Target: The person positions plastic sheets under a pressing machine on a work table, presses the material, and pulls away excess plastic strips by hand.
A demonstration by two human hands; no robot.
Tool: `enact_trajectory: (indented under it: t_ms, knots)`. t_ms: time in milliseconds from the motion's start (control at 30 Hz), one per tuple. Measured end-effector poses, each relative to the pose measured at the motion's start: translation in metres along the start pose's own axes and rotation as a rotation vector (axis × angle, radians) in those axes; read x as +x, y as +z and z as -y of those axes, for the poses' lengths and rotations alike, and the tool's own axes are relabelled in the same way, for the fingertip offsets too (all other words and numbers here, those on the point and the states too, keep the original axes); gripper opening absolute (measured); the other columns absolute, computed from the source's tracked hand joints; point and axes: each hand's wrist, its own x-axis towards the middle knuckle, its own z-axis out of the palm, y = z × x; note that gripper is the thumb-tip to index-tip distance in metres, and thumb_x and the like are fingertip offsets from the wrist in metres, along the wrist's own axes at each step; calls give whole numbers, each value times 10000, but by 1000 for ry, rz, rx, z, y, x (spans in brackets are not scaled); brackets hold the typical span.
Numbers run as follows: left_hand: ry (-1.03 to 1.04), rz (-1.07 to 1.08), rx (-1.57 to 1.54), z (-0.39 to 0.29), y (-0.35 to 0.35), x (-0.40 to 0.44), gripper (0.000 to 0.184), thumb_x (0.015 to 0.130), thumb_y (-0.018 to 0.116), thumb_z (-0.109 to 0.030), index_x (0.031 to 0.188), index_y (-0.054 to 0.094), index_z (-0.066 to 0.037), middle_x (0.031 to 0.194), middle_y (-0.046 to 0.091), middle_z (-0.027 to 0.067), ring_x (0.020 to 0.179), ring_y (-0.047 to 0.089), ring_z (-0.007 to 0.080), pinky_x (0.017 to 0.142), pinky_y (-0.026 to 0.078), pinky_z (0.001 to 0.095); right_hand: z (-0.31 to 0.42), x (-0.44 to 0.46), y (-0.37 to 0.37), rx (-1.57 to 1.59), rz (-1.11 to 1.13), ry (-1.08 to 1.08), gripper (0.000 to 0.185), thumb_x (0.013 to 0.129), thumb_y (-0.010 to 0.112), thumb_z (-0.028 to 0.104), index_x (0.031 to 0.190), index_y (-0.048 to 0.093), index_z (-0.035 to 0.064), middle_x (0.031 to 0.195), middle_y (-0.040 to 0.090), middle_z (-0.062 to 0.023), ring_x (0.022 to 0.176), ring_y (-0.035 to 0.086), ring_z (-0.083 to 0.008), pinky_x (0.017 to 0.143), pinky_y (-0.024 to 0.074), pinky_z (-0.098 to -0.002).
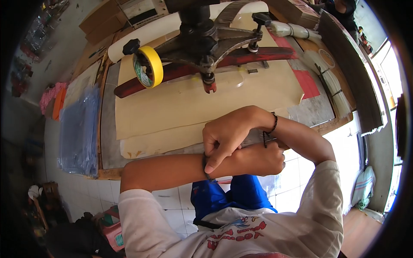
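My forearms are crossed in front of me. My right hand (228,133) lies over my left wrist, its fingers pinched at a dark bracelet (205,163) worn there. Further right, my left hand (269,159) is curled into a fist below my right wrist, with nothing visible in it. A black braided bracelet (274,123) circles the right wrist, and a loose dark cord end hangs by the left hand. Beyond both hands, large tan sheets (172,116) cover much of the worktable.
Above the sheets stands a metal press frame (206,47) with a dark red bar (172,75). A yellow tape roll (150,66) hangs on its left knob. Clear plastic sleeves (79,129) lie at the left edge, bundled plastic strips (329,81) at the right. Another person (344,10) is at the upper right.
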Motion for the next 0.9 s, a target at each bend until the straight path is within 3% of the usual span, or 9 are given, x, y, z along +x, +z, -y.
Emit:
enact_trajectory:
  t_ms: [367, 467, 600, 667, 767, 833, 900]
  knots:
    - [-23, 64, -89, 2, -5, -1, 131, 668, 675, -204, 704, 691, -79, 668, 653, 5, 826, 641, 160, 607, 522, 285, -1, 0, 2, -21, -29, -32, 607, 951, 626, 482, 528, 523, 59, 483, 465, 22, 452, 462, -90, 461, 406, -273]
    - [-31, 74, -91, 3, -10, 0, 123, 676, 673, -203, 702, 685, -83, 676, 655, 5, 823, 642, 156, 613, 523, 285, -2, 1, -1, -37, 1, -24, 608, 907, 637, 543, 572, 585, 38, 562, 536, -13, 495, 546, -126, 460, 481, -282]
    - [-33, 115, -69, 4, -9, 0, 108, 704, 666, -196, 734, 683, -94, 677, 651, 11, 788, 652, 156, 618, 531, 300, 1, -3, -1, -124, -40, -20, 545, 945, 637, 451, 602, 585, 30, 529, 545, -26, 491, 529, -158, 524, 450, -311]
    - [-44, 124, -112, 0, -8, 0, 96, 724, 660, -188, 752, 683, -99, 680, 651, 17, 764, 660, 164, 626, 538, 311, -1, -13, -1, -304, -128, -70, 488, 940, 644, 420, 660, 630, 22, 573, 605, -70, 524, 571, -218, 575, 478, -336]
    - [-64, 89, -198, 5, -10, 2, 80, 749, 650, -172, 768, 684, -103, 692, 655, 30, 738, 671, 181, 641, 546, 323, 13, -65, 7, -479, -484, 209, 371, 953, 620, 370, 806, 700, 39, 666, 662, -133, 626, 630, -297, 649, 501, -379]
    - [-53, 19, -199, 6, -8, 4, 73, 760, 643, -161, 765, 685, -101, 702, 660, 40, 732, 677, 193, 651, 549, 325, -20, -100, 15, -460, -773, 272, 318, 974, 594, 377, 975, 723, 87, 708, 674, -149, 689, 657, -305, 656, 501, -404]
    - [-46, -11, -197, 9, -8, 5, 74, 757, 640, -156, 763, 685, -97, 708, 660, 42, 727, 675, 194, 659, 548, 319, -30, -125, 20, -560, -955, 649, 383, 987, 576, 385, 1222, 651, 91, 721, 681, -145, 725, 675, -310, 663, 497, -428]
